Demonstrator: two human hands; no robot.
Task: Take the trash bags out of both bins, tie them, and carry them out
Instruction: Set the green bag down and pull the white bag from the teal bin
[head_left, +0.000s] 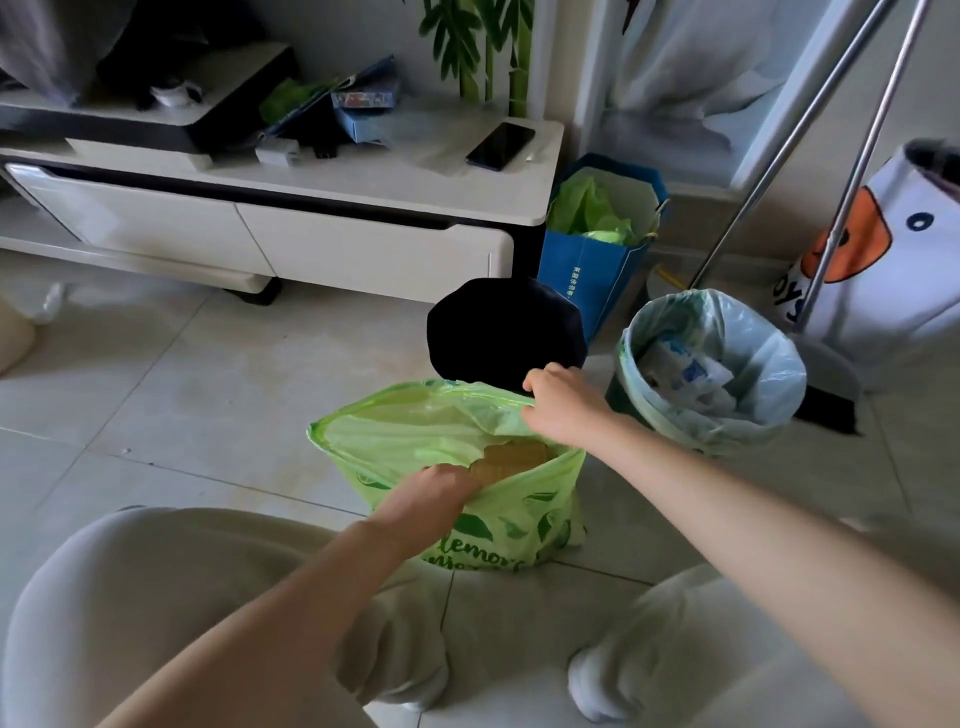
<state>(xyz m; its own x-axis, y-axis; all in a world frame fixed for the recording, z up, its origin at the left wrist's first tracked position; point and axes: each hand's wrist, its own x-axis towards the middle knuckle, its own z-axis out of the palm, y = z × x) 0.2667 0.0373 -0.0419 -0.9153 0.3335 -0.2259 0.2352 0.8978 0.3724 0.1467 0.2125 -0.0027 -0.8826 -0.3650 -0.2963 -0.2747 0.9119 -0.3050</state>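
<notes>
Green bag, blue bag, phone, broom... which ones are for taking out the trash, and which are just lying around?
For the job: green bag, gripped by left hand and right hand; pale blue bag lining the second bin; empty black bin.

Just lying about: phone, blue paper bag, broom.
</notes>
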